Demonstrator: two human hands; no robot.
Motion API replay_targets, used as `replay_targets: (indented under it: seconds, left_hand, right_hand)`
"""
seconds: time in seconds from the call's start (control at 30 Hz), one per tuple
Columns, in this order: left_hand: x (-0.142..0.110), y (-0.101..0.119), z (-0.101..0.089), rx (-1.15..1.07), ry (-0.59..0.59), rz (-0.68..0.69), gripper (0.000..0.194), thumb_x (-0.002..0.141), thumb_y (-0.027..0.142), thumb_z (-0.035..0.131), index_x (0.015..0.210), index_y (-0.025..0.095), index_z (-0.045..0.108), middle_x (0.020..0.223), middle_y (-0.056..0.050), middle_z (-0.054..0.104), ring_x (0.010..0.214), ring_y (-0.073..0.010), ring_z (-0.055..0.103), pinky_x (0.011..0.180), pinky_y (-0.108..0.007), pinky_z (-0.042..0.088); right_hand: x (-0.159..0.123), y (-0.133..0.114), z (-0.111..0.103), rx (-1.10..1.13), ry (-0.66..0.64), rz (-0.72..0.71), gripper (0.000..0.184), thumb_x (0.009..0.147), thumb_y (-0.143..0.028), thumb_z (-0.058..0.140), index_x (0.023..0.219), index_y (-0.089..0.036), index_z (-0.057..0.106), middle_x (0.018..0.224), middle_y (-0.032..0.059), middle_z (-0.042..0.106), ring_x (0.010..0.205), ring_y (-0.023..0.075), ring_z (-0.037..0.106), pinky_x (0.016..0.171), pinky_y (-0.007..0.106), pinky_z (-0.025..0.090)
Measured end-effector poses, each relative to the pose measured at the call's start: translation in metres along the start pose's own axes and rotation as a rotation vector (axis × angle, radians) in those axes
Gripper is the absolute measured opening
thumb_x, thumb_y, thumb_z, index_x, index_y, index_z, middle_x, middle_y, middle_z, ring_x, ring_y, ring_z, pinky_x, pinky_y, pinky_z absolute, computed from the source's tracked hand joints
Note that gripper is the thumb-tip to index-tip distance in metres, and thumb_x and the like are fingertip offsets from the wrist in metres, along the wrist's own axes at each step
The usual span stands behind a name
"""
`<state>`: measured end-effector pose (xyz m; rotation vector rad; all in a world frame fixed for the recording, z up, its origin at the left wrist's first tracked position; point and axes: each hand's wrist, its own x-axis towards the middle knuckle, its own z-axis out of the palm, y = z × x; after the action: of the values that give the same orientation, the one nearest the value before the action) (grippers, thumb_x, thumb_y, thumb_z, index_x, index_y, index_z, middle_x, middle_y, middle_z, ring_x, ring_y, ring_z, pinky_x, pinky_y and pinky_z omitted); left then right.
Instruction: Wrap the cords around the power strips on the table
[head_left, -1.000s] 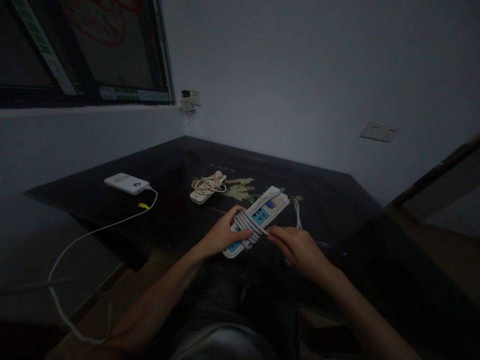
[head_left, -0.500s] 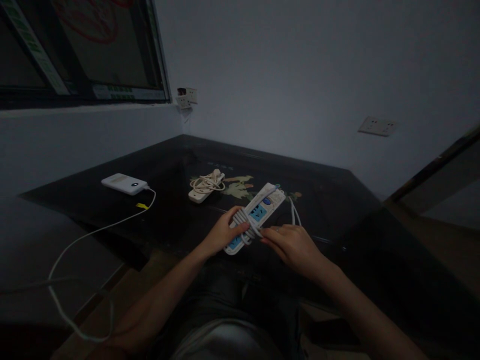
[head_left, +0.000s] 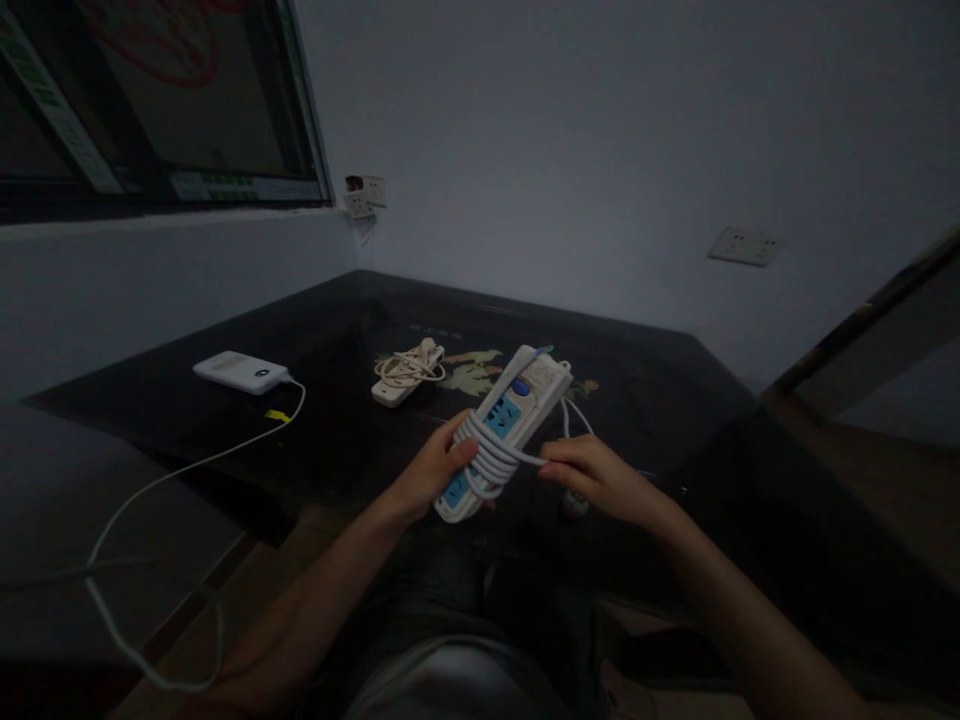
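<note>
A white power strip [head_left: 536, 400] with blue sockets and a dark blue switch is tilted above the table, gripped around its lower half by my left hand [head_left: 442, 462]. Several turns of its white cord [head_left: 491, 458] wrap around the strip's middle, and my left thumb presses on them. My right hand [head_left: 600, 478] pinches the cord just right of the strip and holds it taut. A loop of cord hangs behind my right hand. Below that hand is a pale rounded end, perhaps the plug [head_left: 574, 504], partly hidden.
On the dark glossy table [head_left: 315, 310] lies a second white power strip [head_left: 390, 393] with its cord bundled on top. A white power bank [head_left: 238, 371] sits at the left, its cable [head_left: 161, 478] running toward my left arm. Wall sockets [head_left: 745, 246] are beyond the table.
My right hand has gone from close against the coils to slightly out to the right, drawing the cord straight. The strip has tilted up a little in my left hand. The view has shifted slightly.
</note>
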<state>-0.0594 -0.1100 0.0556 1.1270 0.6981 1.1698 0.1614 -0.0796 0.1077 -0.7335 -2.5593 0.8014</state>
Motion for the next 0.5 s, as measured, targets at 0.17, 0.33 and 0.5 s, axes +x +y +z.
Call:
replay_targets:
  seconds: [0.17,0.33,0.5]
  left_hand:
    - [-0.005,0.010,-0.004,-0.169,-0.116,-0.068,0.069,0.064,0.070,0.065,0.103,0.014,0.055,0.062,-0.003,0.065,0.045,-0.0168,0.060,0.040,-0.026,0.049]
    - [-0.012,0.020,-0.013,-0.290,-0.152,-0.168,0.075,0.058,0.078,0.061,0.096,0.013,0.061,0.060,-0.004,0.065,0.044,-0.0150,0.059,0.036,-0.022,0.046]
    - [-0.015,0.027,-0.011,-0.292,-0.325,-0.239,0.072,0.058,0.075,0.064,0.095,0.013,0.061,0.059,-0.005,0.066,0.044,-0.0160,0.060,0.038,-0.023,0.047]
  right_hand:
    - [0.002,-0.005,-0.019,0.170,-0.069,0.022,0.051,0.089,-0.059,0.042,0.065,-0.016,0.055,0.060,-0.0023,0.050,0.059,0.0109,0.048,0.057,0.022,0.037]
    - [0.008,0.007,-0.036,0.181,-0.051,0.013,0.046,0.087,-0.057,0.049,0.070,-0.015,0.059,0.066,0.0000,0.056,0.065,0.0126,0.052,0.063,0.024,0.040]
    - [0.019,0.027,-0.057,0.016,-0.041,0.013,0.042,0.085,-0.050,0.054,0.061,-0.016,0.058,0.057,-0.0028,0.052,0.058,0.0112,0.048,0.057,0.023,0.039]
